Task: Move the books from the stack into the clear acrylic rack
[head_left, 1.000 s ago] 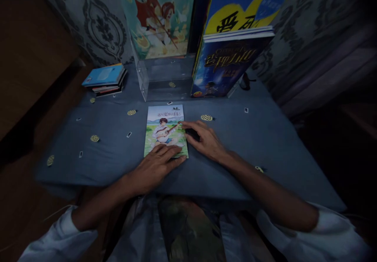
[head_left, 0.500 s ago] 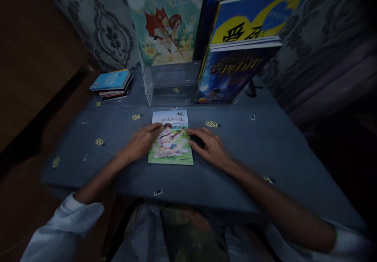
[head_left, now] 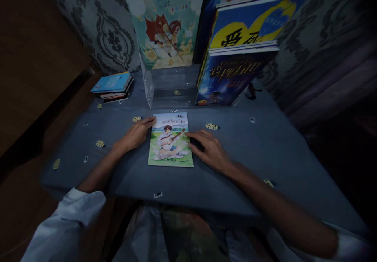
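A paperback book (head_left: 169, 152) with a guitar player on its cover lies flat on the cloth-covered table (head_left: 126, 179). My left hand (head_left: 137, 134) rests at the book's upper left edge, fingers stretched and their tips touching the corner area. On the opposite side my right hand (head_left: 210, 150) has its fingertips on the right edge of the cover, thumb and index finger apart. Neither hand is wrapped round the book.
Behind the book stands a clear acrylic rack (head_left: 149, 89) with a green picture book (head_left: 167, 26), a blue-yellow book (head_left: 226, 22) and a dark blue book (head_left: 232, 73). A small stack of books (head_left: 113, 83) lies at the back left.
My left hand has slid left and slightly up, off the cover picture to the book's edge. My right hand stays by the right edge. The view has tilted a little upward.
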`<state>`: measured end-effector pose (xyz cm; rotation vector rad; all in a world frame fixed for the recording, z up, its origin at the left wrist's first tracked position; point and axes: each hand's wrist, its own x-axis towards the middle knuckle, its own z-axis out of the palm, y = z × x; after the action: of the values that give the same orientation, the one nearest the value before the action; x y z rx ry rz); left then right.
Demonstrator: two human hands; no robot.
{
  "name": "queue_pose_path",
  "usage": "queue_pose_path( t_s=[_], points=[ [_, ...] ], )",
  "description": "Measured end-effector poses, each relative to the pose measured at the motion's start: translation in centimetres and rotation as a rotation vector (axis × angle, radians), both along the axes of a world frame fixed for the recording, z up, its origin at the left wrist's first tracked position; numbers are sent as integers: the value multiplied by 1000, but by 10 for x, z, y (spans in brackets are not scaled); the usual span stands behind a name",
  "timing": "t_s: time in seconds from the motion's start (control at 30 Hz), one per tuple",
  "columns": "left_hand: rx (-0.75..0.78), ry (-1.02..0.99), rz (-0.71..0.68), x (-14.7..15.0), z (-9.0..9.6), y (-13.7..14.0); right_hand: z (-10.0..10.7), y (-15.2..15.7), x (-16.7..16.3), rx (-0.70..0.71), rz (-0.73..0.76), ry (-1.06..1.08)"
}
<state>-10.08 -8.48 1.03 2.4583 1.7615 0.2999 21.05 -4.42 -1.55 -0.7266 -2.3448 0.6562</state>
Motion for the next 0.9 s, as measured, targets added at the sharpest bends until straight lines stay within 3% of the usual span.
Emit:
queue_pose_path(
  t_s=[0.23,0.67,0.9],
  points=[
    [-4,-25,-70,-4,0,-43,-3,0,-1,18,-14,5],
    [5,-145,-162,18,4,-133,-5,0,-1,19,-31,-7],
    [13,-85,-182,24,5,-142,-4,-1,-2,15,-24,5]
  ],
)
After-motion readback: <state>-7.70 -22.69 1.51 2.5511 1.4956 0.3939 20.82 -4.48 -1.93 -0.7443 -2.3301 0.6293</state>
